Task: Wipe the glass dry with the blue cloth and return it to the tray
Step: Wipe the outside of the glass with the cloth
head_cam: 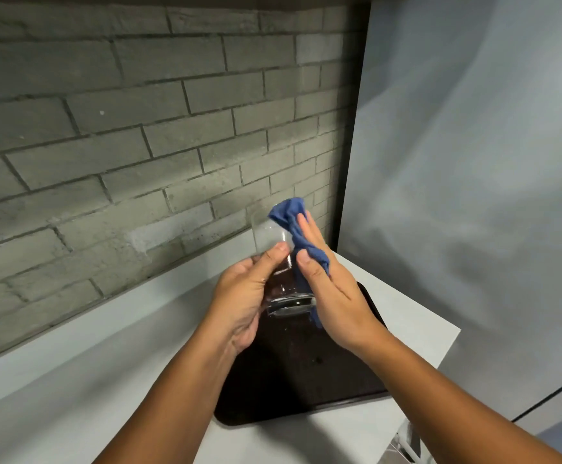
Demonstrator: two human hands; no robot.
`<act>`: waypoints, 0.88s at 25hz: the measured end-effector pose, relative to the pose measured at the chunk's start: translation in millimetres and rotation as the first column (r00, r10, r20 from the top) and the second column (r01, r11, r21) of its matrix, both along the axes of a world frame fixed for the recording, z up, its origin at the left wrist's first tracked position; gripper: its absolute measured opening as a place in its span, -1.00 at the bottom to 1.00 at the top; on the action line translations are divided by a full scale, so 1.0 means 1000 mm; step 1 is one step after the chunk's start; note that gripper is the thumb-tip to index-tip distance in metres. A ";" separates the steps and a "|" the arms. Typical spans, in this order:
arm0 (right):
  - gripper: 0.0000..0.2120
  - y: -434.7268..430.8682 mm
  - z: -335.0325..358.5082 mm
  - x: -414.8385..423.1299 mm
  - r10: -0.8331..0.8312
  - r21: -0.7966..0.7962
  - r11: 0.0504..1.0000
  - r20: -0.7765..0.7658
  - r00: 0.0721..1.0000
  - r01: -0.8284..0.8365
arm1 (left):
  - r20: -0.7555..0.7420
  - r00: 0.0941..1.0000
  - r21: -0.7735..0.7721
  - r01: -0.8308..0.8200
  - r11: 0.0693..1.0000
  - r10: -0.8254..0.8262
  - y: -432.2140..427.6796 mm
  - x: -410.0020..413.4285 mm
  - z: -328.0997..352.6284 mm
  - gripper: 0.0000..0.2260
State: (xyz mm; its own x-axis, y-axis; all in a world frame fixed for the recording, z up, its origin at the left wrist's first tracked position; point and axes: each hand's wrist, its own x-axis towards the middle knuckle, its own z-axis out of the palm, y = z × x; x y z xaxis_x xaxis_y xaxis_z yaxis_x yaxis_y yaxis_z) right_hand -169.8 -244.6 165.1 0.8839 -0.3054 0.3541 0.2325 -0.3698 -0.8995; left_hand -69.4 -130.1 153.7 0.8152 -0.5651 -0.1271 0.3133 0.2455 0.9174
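Observation:
A clear drinking glass [270, 234] is held up above the tray, tilted with its mouth away from me and its thick base toward me. My left hand [244, 296] grips it from the left, thumb across the wall. My right hand [329, 289] presses the blue cloth [294, 226] against the glass's right side, fingers flat; the cloth bunches up past the rim and hangs down behind my palm. The dark brown tray [303, 386] lies on the white counter below both hands, partly hidden by my forearms.
The white counter [98, 373] runs along a grey brick wall [138, 128] at the left and back. A pale grey wall [473, 162] stands to the right. The counter ends just right of the tray, with a clear object [406, 443] at its lower edge.

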 end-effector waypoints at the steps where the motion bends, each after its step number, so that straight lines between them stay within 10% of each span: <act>1: -0.39 0.000 0.003 0.000 -0.013 0.055 0.998 -0.004 1.000 0.014 | 0.007 1.000 0.004 -0.003 1.000 0.003 0.000 -0.001 0.000 -0.30; 5: -0.42 0.006 -0.006 -0.004 0.045 -0.166 0.986 0.051 0.998 -0.036 | -0.021 0.999 -0.017 -0.025 1.000 0.025 0.001 0.002 -0.002 -0.41; 9: -0.41 0.000 0.009 -0.003 -0.032 0.091 0.995 -0.005 0.999 0.032 | -0.014 0.999 -0.004 -0.032 0.999 0.032 -0.001 -0.005 -0.001 -0.30; 12: -0.44 0.009 -0.003 -0.010 0.008 -0.211 0.977 0.047 0.999 0.003 | -0.038 0.999 -0.003 -0.034 0.999 0.034 -0.001 -0.007 -0.001 -0.22; 16: -0.47 0.000 0.004 -0.005 -0.010 0.129 0.992 0.036 0.999 0.005 | -0.043 0.999 -0.015 -0.016 1.000 0.016 -0.001 -0.011 -0.005 -0.28; 20: -0.46 0.008 -0.014 -0.010 0.028 -0.070 0.997 0.096 0.995 -0.021 | -0.029 0.999 -0.052 -0.014 0.999 0.013 0.000 -0.009 -0.008 -0.32; 22: -0.48 0.003 -0.018 -0.005 0.015 0.133 0.991 0.084 0.996 -0.026 | -0.024 1.000 -0.031 0.004 1.000 -0.005 0.000 -0.008 -0.010 -0.36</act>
State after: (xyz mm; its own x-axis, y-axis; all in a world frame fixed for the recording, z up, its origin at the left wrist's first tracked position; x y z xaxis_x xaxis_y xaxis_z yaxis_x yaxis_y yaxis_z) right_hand -174.6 -241.4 147.2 0.8602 -0.3366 0.3832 0.3142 -0.2421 -0.9180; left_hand -77.5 -130.4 143.8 0.8097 -0.5725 -0.1294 0.3364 0.2721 0.9015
